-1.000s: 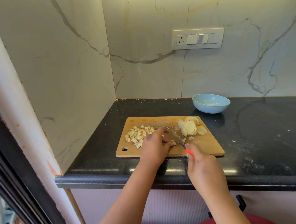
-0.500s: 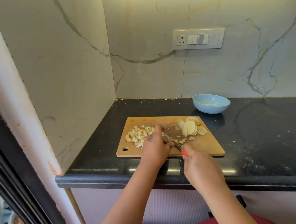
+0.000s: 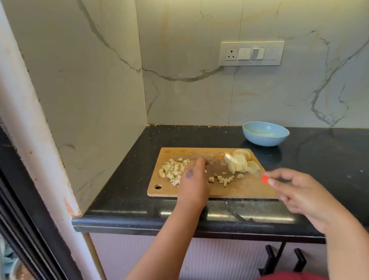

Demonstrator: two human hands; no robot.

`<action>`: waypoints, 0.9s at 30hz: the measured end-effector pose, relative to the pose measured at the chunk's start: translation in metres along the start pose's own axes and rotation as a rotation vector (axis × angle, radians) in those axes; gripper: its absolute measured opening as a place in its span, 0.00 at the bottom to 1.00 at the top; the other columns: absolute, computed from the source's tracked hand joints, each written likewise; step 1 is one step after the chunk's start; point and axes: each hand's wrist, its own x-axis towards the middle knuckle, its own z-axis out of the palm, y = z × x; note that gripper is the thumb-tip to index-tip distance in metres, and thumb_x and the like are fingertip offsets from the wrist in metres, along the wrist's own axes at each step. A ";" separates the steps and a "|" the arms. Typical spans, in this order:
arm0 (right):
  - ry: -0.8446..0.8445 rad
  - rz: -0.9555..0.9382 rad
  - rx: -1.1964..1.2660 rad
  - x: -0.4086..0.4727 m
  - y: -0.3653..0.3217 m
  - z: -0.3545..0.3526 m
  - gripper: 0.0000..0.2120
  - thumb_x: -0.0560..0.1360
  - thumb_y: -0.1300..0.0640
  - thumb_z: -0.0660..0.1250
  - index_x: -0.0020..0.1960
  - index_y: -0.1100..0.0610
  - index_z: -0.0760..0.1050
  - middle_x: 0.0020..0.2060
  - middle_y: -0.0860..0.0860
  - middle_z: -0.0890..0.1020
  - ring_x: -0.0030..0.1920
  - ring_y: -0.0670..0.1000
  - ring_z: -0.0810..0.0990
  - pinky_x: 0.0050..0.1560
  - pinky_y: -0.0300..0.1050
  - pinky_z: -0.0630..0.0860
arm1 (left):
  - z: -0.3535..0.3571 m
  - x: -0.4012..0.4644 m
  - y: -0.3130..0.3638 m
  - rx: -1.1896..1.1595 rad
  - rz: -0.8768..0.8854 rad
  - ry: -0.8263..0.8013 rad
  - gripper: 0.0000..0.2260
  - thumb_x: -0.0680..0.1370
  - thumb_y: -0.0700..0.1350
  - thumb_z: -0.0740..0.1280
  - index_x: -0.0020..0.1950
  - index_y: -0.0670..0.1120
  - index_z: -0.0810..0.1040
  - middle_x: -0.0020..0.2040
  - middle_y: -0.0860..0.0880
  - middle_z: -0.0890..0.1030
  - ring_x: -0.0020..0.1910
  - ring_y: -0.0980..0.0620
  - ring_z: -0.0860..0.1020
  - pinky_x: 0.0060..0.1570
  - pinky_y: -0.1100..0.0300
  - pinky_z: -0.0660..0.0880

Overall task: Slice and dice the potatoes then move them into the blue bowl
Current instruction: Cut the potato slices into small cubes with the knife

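Since a moment ago, the right hand has swung the knife off to the right, away from the fresh bits mid-board. At the left of the board sits the pile of dice. Next, the left hand lies flat on the board, fingers loose, touching that pile. Uncut slices wait at the upper right. Right fingers pinch the red handle; the blade is blurred. Behind, the bowl on the bench looks empty, so more cutting remains.

Bare counter right of board; knife seemingly crosses it.
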 end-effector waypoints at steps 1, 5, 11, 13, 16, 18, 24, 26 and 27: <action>0.045 -0.042 0.056 0.011 0.000 0.005 0.07 0.77 0.55 0.67 0.52 0.49 0.81 0.27 0.50 0.69 0.27 0.47 0.60 0.24 0.38 0.56 | 0.000 0.000 0.000 -0.009 0.002 -0.010 0.20 0.74 0.27 0.57 0.62 0.42 0.73 0.55 0.45 0.79 0.56 0.47 0.74 0.49 0.60 0.68; 0.305 -0.115 0.174 0.052 0.018 0.030 0.09 0.79 0.56 0.65 0.58 0.52 0.78 0.28 0.50 0.73 0.26 0.43 0.67 0.27 0.38 0.64 | 0.006 0.002 -0.004 0.038 0.041 0.068 0.12 0.80 0.41 0.62 0.63 0.46 0.70 0.55 0.50 0.79 0.56 0.49 0.73 0.55 0.57 0.66; 0.524 -0.225 -0.056 0.065 0.042 0.040 0.05 0.78 0.49 0.65 0.54 0.44 0.78 0.33 0.48 0.80 0.35 0.49 0.77 0.37 0.42 0.70 | 0.026 0.017 0.013 0.230 0.186 -0.002 0.15 0.78 0.57 0.65 0.49 0.45 0.79 0.48 0.48 0.80 0.50 0.46 0.74 0.45 0.55 0.70; 0.510 -0.238 -0.134 0.066 0.044 0.041 0.05 0.78 0.48 0.65 0.53 0.43 0.78 0.35 0.48 0.81 0.38 0.50 0.78 0.37 0.42 0.70 | 0.035 0.023 0.027 0.265 0.148 -0.124 0.19 0.77 0.61 0.65 0.52 0.45 0.78 0.53 0.47 0.79 0.55 0.45 0.73 0.51 0.51 0.73; 0.496 -0.264 -0.179 0.067 0.049 0.040 0.06 0.78 0.47 0.64 0.52 0.44 0.78 0.33 0.48 0.80 0.37 0.50 0.78 0.36 0.42 0.69 | 0.048 0.031 0.040 0.373 0.056 -0.322 0.21 0.79 0.60 0.61 0.61 0.44 0.73 0.65 0.42 0.72 0.66 0.42 0.67 0.62 0.46 0.71; 0.486 -0.278 -0.194 0.067 0.050 0.039 0.06 0.78 0.46 0.64 0.52 0.44 0.78 0.33 0.48 0.80 0.37 0.50 0.78 0.36 0.43 0.70 | 0.051 0.034 0.038 0.427 0.024 -0.360 0.20 0.82 0.56 0.57 0.66 0.43 0.70 0.69 0.41 0.69 0.68 0.41 0.65 0.64 0.46 0.68; 0.477 -0.289 -0.250 0.064 0.047 0.042 0.06 0.79 0.51 0.65 0.55 0.46 0.78 0.39 0.49 0.82 0.42 0.49 0.79 0.40 0.38 0.73 | 0.041 0.055 0.026 0.633 0.095 -0.433 0.17 0.83 0.47 0.52 0.69 0.43 0.69 0.69 0.41 0.70 0.68 0.41 0.66 0.65 0.46 0.64; 0.474 -0.298 -0.272 0.063 0.046 0.043 0.07 0.79 0.52 0.65 0.56 0.47 0.78 0.39 0.48 0.82 0.40 0.45 0.77 0.35 0.29 0.70 | 0.032 0.064 0.018 0.753 0.117 -0.450 0.16 0.83 0.46 0.51 0.68 0.44 0.69 0.68 0.42 0.71 0.68 0.42 0.66 0.65 0.46 0.63; 0.469 -0.296 -0.281 0.062 0.046 0.043 0.08 0.79 0.52 0.64 0.57 0.48 0.78 0.39 0.47 0.81 0.39 0.43 0.77 0.34 0.28 0.70 | 0.026 0.068 0.014 0.822 0.117 -0.463 0.16 0.83 0.46 0.51 0.69 0.44 0.69 0.68 0.42 0.71 0.69 0.42 0.65 0.65 0.47 0.64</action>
